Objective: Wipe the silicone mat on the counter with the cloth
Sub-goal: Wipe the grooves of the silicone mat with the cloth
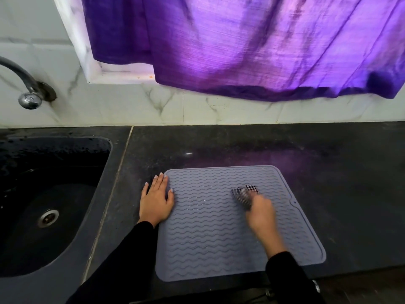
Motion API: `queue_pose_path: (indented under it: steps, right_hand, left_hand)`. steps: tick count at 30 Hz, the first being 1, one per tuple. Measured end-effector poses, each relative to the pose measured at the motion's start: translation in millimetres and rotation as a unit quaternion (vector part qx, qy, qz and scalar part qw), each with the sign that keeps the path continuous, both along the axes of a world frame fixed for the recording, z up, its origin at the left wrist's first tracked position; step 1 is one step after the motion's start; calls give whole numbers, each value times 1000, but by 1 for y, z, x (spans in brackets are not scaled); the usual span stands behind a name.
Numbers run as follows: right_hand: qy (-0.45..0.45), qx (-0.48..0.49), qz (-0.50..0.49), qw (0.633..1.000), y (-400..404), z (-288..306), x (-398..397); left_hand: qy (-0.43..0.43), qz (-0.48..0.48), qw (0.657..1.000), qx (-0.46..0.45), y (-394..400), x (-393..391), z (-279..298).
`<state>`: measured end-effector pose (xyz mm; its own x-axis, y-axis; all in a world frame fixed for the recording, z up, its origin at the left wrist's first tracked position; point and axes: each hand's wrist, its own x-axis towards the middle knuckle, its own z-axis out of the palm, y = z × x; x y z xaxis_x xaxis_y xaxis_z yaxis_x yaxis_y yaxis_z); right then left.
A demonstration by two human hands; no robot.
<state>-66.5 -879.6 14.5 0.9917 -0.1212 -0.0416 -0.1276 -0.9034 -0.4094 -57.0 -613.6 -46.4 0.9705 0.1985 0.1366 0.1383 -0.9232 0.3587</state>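
Head view: my right hand [260, 212] has its grip closed round a bunched checkered cloth [245, 193], pressing it onto the grey silicone mat [203, 242]. Hand is motion-blurred, so I read this as mid-stroke. My left hand [156, 200] lies flat with fingers straight, palm on the dark bench [328, 172] at the mat's left edge, thumb and fingertips lapping onto the mat, pinning it, gripping nothing.

Mat sits on the bench right of the black sink [50, 194], close to the front edge, well apart from the tiled wall. Cloth is on the upper middle of the mat, slightly right of centre.

Progress, my judgement: wiping is under way, not finished. Faint wet-looking glints show on the ridges left of the cloth, around the mat's centre; that zone looks covered. Near half and the right strip show no such sheen, so probably left to do. Can't tell for sure from one frame.

Orientation: mat is near-square with rounded corners, so the long axis is hard to call; it seems to run front to back, turned slightly anticlockwise against the bench edge. Wavy ridges run left-right. Small notch [294, 202] on the right rim points right.

Purple curtain [263, 51] hangs above; tap [29, 93] on the wall at left.
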Motion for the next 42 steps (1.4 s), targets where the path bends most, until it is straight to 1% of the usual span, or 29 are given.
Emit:
queue_pose_path:
  steps: [2, 3, 5, 6, 8, 10, 12, 14, 15, 16, 17, 18, 19, 20, 22, 23, 24, 25, 27, 28, 30, 33, 35, 37, 38, 39, 40, 41, 42]
  right_hand:
    - [-43, -93, 70, 992, 18, -24, -12]
    - [-61, -109, 81, 989, 22, -30, -13]
    - [-49, -158, 89, 982, 23, -29, -13]
    - [-20, -156, 106, 982, 18, -29, -13]
    - [-2, -153, 127, 980, 4, -25, -13]
    - [-23, -145, 177, 973, -9, -21, -18]
    - [-13, -85, 189, 978, -25, -10, -20]
    - [15, -24, 164, 986, -41, 0, -16]
    - [41, 30, 132, 990, -47, 8, -10]
    - [71, 121, 82, 987, -54, 16, -1]
    - [93, 232, 23, 968, -59, 24, 6]
    - [95, 328, -42, 939, -62, 30, 13]
    - [76, 382, -92, 916, -63, 34, 19]
    - [34, 368, -112, 922, -61, 37, 24]
    - [-36, 189, -88, 977, -46, 33, 25]
    - [-47, 103, -60, 992, -37, 27, 21]
    - [-46, 47, -17, 998, -27, 15, 15]
    - [-48, -2, 34, 998, -17, -1, 10]
    - [-89, -96, 117, 984, -5, -35, 3]
    - [-102, -118, 132, 979, -5, -47, 3]
    - [-122, -110, 125, 978, -11, -53, 8]
    - [-105, -59, 160, 980, -21, -42, 13]
    - [-103, 19, 157, 982, -28, -37, 16]
    - [-95, 145, 102, 980, -35, -34, 23]
    - [-88, 234, 41, 967, -37, -34, 28]
    - [-82, 327, -39, 941, -36, -33, 35]
    - [-78, 417, -122, 897, -33, -29, 41]
    - [-77, 481, -194, 851, -25, -25, 47]
    - [-81, 509, -240, 823, -18, -23, 50]
  left_hand:
    - [-3, 3, 1000, -1, 1, 1, -1]
    - [-5, 4, 1000, -1, 1, 1, -2]
    - [-5, 5, 1000, 4, 0, 1, -3]
    - [-4, 5, 1000, 6, 1, 0, -3]
    - [-6, 7, 1000, 7, 1, 1, -2]
    - [-6, 8, 1000, 4, 1, 1, -2]
    - [-7, 11, 1000, 5, 1, 1, -2]
    - [-7, 12, 1000, 9, 1, 1, -3]
    - [-6, 12, 1000, 10, 0, 1, -3]
    - [-5, 12, 1000, 11, 0, 1, -3]
    - [-4, 13, 1000, 10, -1, 1, -3]
    - [-5, 15, 1000, 10, -2, 1, -3]
    - [-5, 17, 1000, 10, -2, 1, -3]
    - [-5, 19, 1000, 10, -2, 1, -3]
    - [-5, 19, 1000, 6, -2, 1, -4]
    - [-4, 18, 1000, 6, -2, 1, -4]
    - [-4, 18, 1000, 7, -2, 1, -4]
    - [-4, 18, 1000, 10, -2, 1, -5]
    - [-4, 18, 1000, 14, -2, 2, -6]
    - [-2, 17, 1000, 17, -2, 2, -6]
    - [-2, 14, 1000, 19, -2, 2, -7]
    - [2, 5, 1000, 24, 0, 2, -7]
    - [0, -1, 1000, 30, 0, 1, -7]
    - [3, -2, 999, 33, -1, 2, -7]
    - [6, -3, 999, 35, -2, 2, -7]
    - [9, -2, 999, 35, -2, 2, -6]
    - [11, -2, 999, 33, -2, 1, -5]
    - [13, -3, 999, 31, -1, 1, -4]
    - [17, -4, 999, 31, -1, 0, -4]
